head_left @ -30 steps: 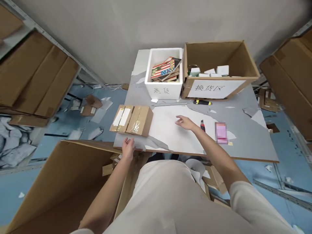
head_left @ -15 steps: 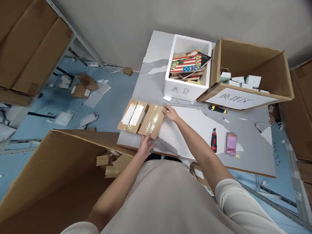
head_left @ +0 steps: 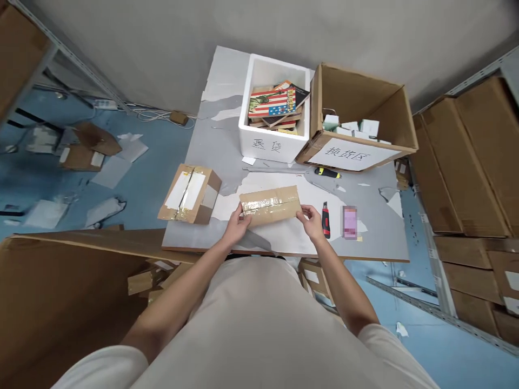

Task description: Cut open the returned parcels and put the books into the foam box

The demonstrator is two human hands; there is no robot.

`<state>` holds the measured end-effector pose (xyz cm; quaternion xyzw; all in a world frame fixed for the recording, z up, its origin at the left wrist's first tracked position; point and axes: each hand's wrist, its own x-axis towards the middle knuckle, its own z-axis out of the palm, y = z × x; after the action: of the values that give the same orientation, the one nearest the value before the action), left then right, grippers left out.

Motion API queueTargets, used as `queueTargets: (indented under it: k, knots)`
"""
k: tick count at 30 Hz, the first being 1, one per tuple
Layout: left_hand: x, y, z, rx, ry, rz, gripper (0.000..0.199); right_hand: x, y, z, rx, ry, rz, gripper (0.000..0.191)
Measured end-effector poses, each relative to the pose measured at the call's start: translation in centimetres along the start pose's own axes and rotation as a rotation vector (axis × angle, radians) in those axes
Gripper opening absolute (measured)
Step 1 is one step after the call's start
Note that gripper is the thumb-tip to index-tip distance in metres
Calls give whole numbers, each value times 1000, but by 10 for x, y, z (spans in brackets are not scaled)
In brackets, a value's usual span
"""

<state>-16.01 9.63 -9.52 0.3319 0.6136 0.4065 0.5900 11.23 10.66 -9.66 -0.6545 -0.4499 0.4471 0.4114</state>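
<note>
A brown cardboard box [head_left: 271, 206], sealed with shiny clear tape, lies lengthwise before me over the table. My left hand [head_left: 237, 222] grips its left end, and my right hand [head_left: 310, 220] holds the right end, fingers curled around the edges. To the left, a second taped cardboard box [head_left: 190, 193] with a white label rests on the table, apart from the held one. Just right of my right hand lies a red and black utility knife [head_left: 326, 220]. A yellow and black utility knife [head_left: 327, 173] is farther back.
Behind stand a white foam box [head_left: 272, 147] of books and a large carton [head_left: 357, 154] holding small white boxes. A pink blurred item [head_left: 349, 222] lies on the grey table [head_left: 377, 237]. At lower left, a big open carton [head_left: 60, 281] contains cardboard packages.
The held box has moved away from the labelled box and turned from slanted to nearly crosswise. My hands now grip its two ends. The camera view has shifted right.
</note>
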Motion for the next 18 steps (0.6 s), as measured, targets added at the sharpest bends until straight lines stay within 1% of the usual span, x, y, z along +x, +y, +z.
queueTargets:
  k: [3, 5, 7, 9, 12, 15, 17, 18]
  knots:
    - [14, 0, 30, 52, -106, 21, 59, -20, 20, -34, 12, 75, 26, 40]
    - [21, -4, 45, 71, -162, 9, 59, -28, 32, -47, 9, 87, 41, 40]
    - [26, -10, 55, 114, -183, 2, 61, -30, 44, -54, 13, 77, 66, 43]
    - [29, -17, 59, 181, -188, 25, 64, -29, 53, -57, 25, 54, 96, 48]
    - [27, -26, 56, 264, -224, 81, 70, -25, 66, -60, 41, 5, 121, 61]
    - [20, -34, 52, 338, -270, 101, 87, -21, 76, -65, 4, -65, 126, 76]
    - [17, -42, 49, 403, -272, 110, 95, -18, 82, -68, -37, -128, 120, 77]
    - [16, -46, 49, 427, -264, 111, 94, -17, 85, -68, -53, -156, 117, 76]
